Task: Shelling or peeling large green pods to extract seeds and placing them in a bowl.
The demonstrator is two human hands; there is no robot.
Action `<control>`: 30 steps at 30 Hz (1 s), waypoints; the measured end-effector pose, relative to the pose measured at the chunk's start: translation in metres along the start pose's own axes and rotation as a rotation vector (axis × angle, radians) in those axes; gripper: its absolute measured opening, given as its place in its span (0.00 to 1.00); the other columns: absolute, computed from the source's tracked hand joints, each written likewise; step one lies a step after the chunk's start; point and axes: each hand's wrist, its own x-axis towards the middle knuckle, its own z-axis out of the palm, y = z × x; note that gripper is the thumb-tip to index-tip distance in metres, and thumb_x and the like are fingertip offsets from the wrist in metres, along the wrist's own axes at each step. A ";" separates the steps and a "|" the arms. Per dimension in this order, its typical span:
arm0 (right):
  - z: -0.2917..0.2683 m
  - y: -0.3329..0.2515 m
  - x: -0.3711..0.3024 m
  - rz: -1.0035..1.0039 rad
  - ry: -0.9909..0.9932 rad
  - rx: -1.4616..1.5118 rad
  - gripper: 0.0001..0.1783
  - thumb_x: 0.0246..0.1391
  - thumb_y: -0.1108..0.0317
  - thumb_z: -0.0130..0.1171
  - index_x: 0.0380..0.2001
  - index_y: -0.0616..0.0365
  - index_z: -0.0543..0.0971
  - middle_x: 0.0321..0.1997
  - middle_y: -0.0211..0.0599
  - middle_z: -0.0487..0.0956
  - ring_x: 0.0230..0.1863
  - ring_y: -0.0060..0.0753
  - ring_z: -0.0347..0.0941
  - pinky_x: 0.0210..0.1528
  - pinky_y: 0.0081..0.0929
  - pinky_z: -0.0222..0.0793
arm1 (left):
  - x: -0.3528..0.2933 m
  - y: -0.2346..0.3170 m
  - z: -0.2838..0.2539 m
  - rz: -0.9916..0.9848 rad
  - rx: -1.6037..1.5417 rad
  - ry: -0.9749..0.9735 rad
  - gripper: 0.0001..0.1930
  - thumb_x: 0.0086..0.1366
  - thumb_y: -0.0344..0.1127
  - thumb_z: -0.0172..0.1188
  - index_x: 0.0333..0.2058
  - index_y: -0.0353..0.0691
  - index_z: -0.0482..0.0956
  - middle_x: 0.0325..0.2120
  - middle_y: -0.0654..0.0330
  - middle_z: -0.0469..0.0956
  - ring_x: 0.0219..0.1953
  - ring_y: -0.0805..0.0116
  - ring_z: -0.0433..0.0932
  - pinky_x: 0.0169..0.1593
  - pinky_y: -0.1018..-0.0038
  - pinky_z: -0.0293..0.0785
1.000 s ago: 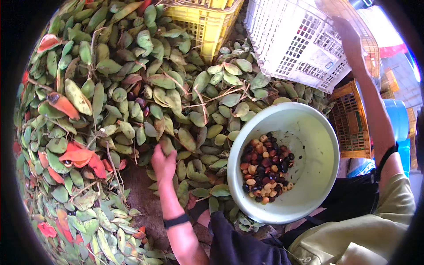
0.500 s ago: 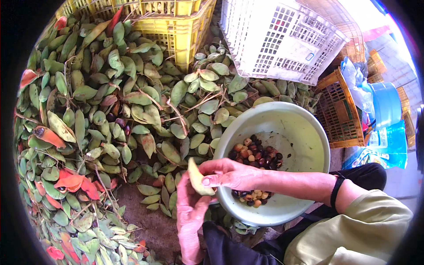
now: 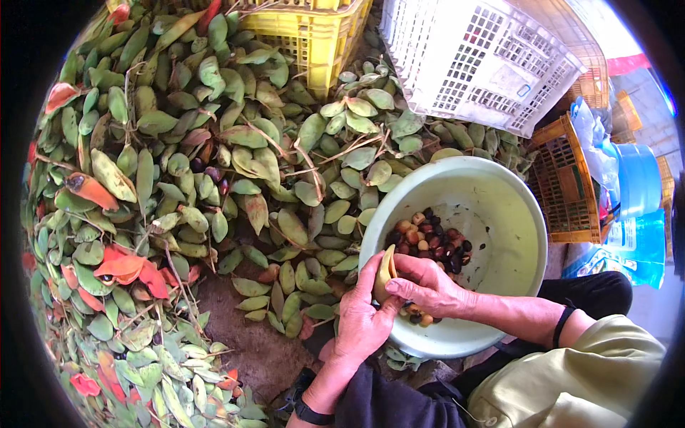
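Observation:
A pale yellow-green seed pod [image 3: 384, 277] is gripped between both hands over the left rim of a light green basin [image 3: 508, 214]. It stands roughly upright, with an orange-lined slit along its right side. My left hand [image 3: 360, 317] pinches it from the left, thumb toward its lower end. From the right, my right hand [image 3: 432, 287] presses thumb and fingers against the slit. Inside the basin lie dark brown, reddish and tan round seeds [image 3: 435, 242], partly hidden under my right hand.
Green pods [image 3: 242, 143] cover the floor to the left and far side, some split open and red [image 3: 125, 271]. A yellow crate [image 3: 314, 50] and a white crate [image 3: 485, 64] stand at the back. An orange crate [image 3: 567, 182] and a blue bucket [image 3: 637, 178] are at the right.
Both hands and the pod have moved right, to the basin's edge. The pod has been turned more upright, its slit now visible. The whole view has shifted slightly.

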 end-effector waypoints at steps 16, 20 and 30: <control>-0.030 0.010 -0.015 -0.052 0.097 -0.293 0.16 0.59 0.67 0.49 0.45 0.67 0.69 0.36 0.39 0.74 0.38 0.26 0.70 0.40 0.30 0.69 | 0.006 -0.011 0.022 -0.433 -0.620 -0.093 0.21 0.67 0.39 0.53 0.56 0.44 0.63 0.47 0.61 0.69 0.43 0.70 0.74 0.40 0.74 0.79; -0.020 0.014 -0.015 -0.392 0.158 -0.530 0.17 0.49 0.72 0.53 0.44 0.65 0.69 0.38 0.49 0.71 0.42 0.49 0.69 0.46 0.39 0.66 | 0.013 -0.020 0.033 -0.109 -0.270 0.120 0.11 0.61 0.23 0.51 0.43 0.36 0.72 0.38 0.62 0.76 0.42 0.75 0.73 0.48 0.78 0.69; -0.035 -0.002 -0.021 -0.405 0.128 -0.667 0.21 0.46 0.71 0.65 0.45 0.61 0.72 0.40 0.43 0.73 0.39 0.39 0.74 0.40 0.31 0.72 | 0.015 -0.027 0.041 -0.068 -0.056 0.121 0.18 0.48 0.22 0.63 0.40 0.38 0.71 0.28 0.60 0.78 0.32 0.76 0.76 0.38 0.76 0.73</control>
